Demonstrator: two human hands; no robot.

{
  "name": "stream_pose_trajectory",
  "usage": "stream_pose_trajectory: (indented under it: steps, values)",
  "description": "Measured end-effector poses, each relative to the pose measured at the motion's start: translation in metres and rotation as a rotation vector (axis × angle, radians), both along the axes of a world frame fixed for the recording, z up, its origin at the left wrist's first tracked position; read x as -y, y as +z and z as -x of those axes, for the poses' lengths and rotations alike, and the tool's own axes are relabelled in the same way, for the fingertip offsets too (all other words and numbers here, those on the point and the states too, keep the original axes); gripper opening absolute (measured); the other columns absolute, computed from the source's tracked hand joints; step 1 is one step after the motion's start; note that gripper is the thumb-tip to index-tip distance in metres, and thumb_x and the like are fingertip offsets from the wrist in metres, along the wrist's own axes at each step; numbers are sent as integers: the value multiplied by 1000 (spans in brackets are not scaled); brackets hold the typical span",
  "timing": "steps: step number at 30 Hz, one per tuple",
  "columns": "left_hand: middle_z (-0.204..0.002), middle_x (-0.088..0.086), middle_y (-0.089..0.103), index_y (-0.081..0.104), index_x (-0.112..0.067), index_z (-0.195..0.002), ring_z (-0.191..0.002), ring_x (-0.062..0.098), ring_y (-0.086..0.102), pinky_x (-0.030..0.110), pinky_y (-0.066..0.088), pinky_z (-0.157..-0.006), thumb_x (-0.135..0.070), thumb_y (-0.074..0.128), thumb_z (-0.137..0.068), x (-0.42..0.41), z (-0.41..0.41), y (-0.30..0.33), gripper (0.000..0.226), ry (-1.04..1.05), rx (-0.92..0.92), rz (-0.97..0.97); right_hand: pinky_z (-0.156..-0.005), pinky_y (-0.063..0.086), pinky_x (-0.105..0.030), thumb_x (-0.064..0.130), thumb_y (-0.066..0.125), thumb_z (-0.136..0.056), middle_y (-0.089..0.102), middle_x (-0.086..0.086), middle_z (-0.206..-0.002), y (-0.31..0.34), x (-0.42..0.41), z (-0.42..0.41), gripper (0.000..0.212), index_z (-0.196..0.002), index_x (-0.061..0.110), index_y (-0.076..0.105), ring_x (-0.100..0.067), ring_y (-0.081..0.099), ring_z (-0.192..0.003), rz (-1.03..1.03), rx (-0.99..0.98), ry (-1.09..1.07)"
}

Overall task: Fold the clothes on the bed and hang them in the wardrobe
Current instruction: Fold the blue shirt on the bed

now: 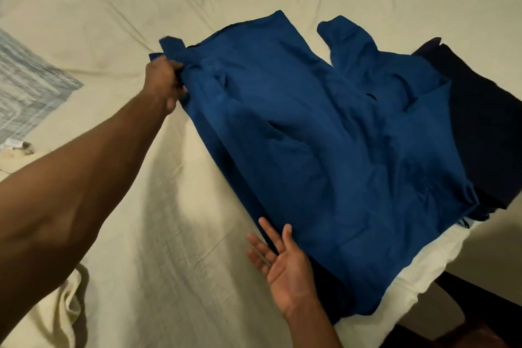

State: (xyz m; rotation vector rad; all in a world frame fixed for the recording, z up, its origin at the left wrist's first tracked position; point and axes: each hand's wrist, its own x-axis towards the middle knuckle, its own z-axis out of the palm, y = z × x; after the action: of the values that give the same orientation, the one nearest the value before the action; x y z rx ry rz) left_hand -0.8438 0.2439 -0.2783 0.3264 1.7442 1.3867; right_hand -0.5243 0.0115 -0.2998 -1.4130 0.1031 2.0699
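The left hand is gripping a corner of the crumpled blue cotton garment lying on the cream-sheeted bed, while the right hand is lying open, palm up, at its near edge. Folding is only beginning, and a dark navy garment, possibly folded already, is waiting beside it; no wardrobe is showing.

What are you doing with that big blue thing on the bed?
A person is sorting out a blue garment spread on the cream bed sheet. The left hand grips its far corner, while the right hand lies open, palm up, at its near edge. It is not folded yet. A darker garment lies partly under it on the right.
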Motion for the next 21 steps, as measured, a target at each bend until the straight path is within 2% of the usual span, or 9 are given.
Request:
stream_pose_trajectory:
  steps: [2,4,7,10,11,14,17,19,21]
  values:
    - [-90,2,66,61,-13,-96,-70,20,64,32,51,-62,-7,53,-82,-1,8,1,17,-2,49,3,-76,58,-35,44,41,-101,71,-2,-123,1,1,10,47,-119,11,69,-25,71,-106,35,-14,53]
    - [-99,4,71,66,-10,-104,-80,22,72,35,59,-65,-11,54,-91,5,16,-10,17,-43,63,132,-78,57,-38,47,41,-102,73,-4,-117,-1,2,19,46,-114,15,72,-29,71,-104,81,-32,100]
    - [-94,6,61,59,-11,-98,-76,19,63,31,55,-52,-8,50,-97,16,20,-25,9,-89,34,303,-74,57,-39,54,36,-102,75,-5,-112,-4,2,28,49,-123,21,65,-32,72,-98,95,-19,243]
    - [-92,6,60,56,-9,-108,-72,18,61,25,52,-43,-5,55,-97,14,20,-26,12,-67,-31,286,-68,58,-38,60,34,-101,76,-7,-108,-5,3,31,57,-122,18,66,-31,72,-92,81,1,441]
    - [-90,6,61,57,-9,-105,-69,18,60,24,51,-43,-2,56,-95,13,19,-23,13,-52,-56,252,-69,59,-39,61,36,-100,76,-8,-106,-4,2,31,58,-120,16,66,-31,73,-91,70,12,507]
    - [-82,5,61,55,-14,-86,-66,18,58,29,55,-54,2,51,-93,11,20,-21,17,4,-58,146,-76,59,-41,56,44,-100,77,-8,-103,3,-3,29,51,-116,15,68,-29,74,-93,-54,59,686]
    - [-90,9,59,56,-8,-98,-68,18,57,31,55,-62,-3,52,-95,14,23,-24,7,-29,-62,267,-75,58,-35,44,48,-102,77,-6,-98,17,-18,32,36,-112,17,70,-23,72,-85,-248,173,749]
    - [-90,8,58,56,-6,-108,-71,17,57,31,54,-59,-5,54,-96,14,25,-26,12,-38,-56,290,-71,56,-32,34,50,-103,77,-6,-93,24,-36,37,26,-105,17,70,-19,69,-78,-387,272,719]
    - [-88,6,58,56,-6,-108,-72,17,59,30,53,-55,-6,55,-97,11,22,-22,11,-52,-63,266,-66,53,-31,26,53,-100,76,-8,-89,27,-59,43,19,-100,19,71,-19,67,-72,-502,368,650]
